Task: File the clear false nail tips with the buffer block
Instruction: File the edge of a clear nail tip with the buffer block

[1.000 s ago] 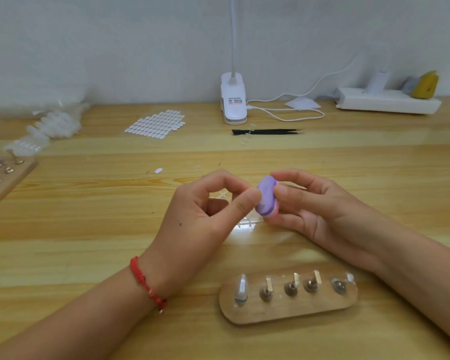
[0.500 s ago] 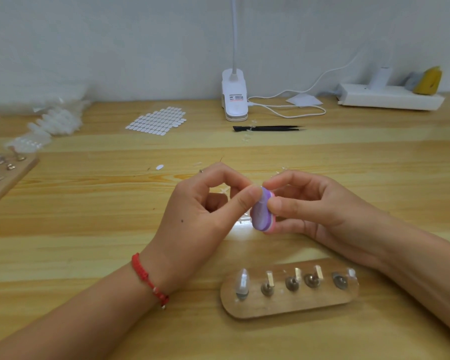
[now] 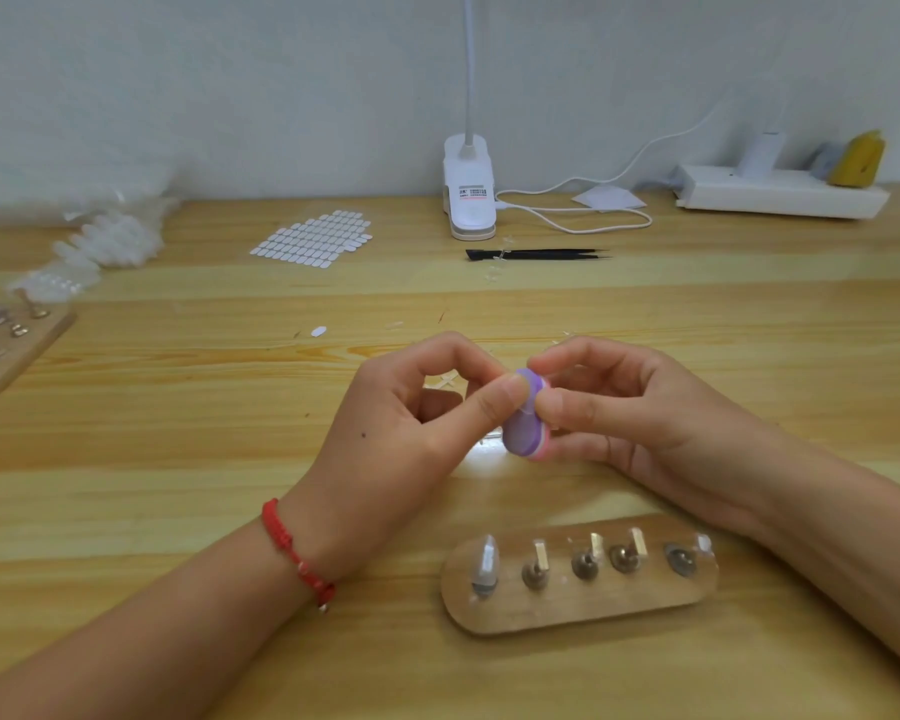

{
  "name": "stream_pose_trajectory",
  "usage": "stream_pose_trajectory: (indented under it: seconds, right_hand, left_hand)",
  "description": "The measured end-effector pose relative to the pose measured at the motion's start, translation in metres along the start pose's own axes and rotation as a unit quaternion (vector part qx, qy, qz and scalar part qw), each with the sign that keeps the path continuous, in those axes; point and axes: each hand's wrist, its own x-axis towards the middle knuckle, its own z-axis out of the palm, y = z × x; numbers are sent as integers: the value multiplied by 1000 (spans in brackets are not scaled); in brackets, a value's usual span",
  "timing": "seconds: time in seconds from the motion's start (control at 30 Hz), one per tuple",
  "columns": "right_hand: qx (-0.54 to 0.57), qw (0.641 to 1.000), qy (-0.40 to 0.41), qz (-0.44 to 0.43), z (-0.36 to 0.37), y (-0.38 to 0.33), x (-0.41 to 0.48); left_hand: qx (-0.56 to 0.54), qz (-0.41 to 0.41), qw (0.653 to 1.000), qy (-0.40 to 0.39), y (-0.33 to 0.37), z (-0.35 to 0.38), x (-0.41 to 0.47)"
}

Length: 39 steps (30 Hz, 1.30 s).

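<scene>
buffer block (image 3: 525, 429) between hands, behind wooden holder (image 3: 578, 605)

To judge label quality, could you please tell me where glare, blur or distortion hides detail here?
Head view: a white glare patch sits on the table below the buffer block. Head view, left edge: the bag of nail tips is soft. Head view: wide-lens bowing of the planks is slight; the clear nail tip at the left hand barely shows.
</scene>
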Motion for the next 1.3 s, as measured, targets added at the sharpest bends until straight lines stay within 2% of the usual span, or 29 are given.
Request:
stream_pose_trajectory:
  seconds: [0.4,0.53,0.67,0.87,1.07,1.2,1.3]
  right_hand:
    - [-15,1000,-18,6,2,0,-1]
    - [3,1000,-12,2,1,0,-1]
    - [57,998,18,-1,-3,0,1]
    - [20,1000,0,-2,-1,1,1]
    - [-5,1000,-21,2,-1,1,0]
    - [-38,998,-39,4,1,0,-1]
    - [21,1000,-2,4,-2,0,1]
  left_hand:
    - [34,28,998,48,1,2,0]
    - [4,12,997,77,2,1,2]
    - [-14,0,1000,14,2,1,0]
    - [0,-7,1000,-9,2,2,-1]
    - [20,1,1000,18,3,2,0]
    - [7,14,998,66,3,2,2]
    - [-28,14,997,75,2,-1,3]
